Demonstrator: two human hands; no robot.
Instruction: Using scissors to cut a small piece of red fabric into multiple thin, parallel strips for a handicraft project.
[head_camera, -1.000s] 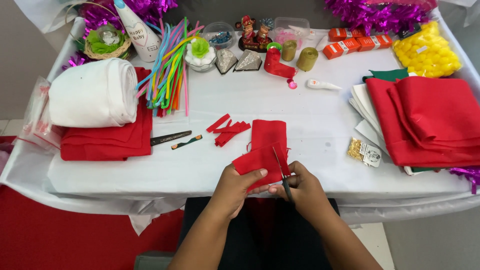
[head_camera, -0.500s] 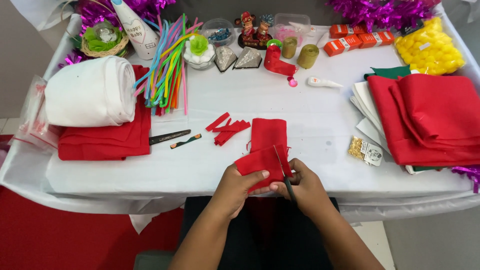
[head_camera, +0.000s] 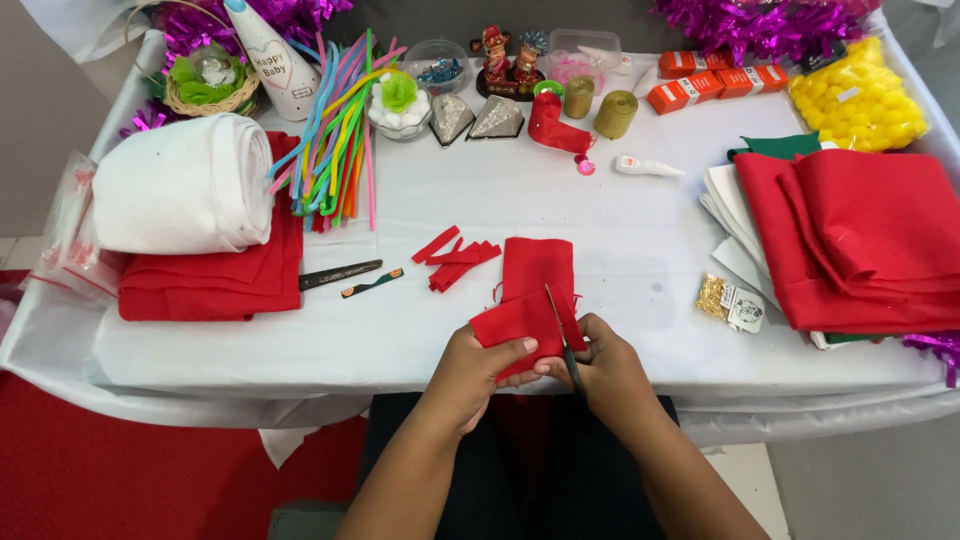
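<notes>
Little has shifted since the earlier frames: both hands remain at the near edge of the surface (head_camera: 640, 250), the scissors (head_camera: 562, 335) barely further into the red felt piece (head_camera: 530, 300). Left hand (head_camera: 475, 370) pinches the felt's near corner, fingers closed on it; right hand (head_camera: 610, 370) has its fingers closed around the scissor handles, blades angled up into the cloth. Cut red strips (head_camera: 455, 262) lie just beyond, toward the middle. Cutting cleanly probably calls for keeping the felt taut and feeding it steadily so the strip stays even in width.
</notes>
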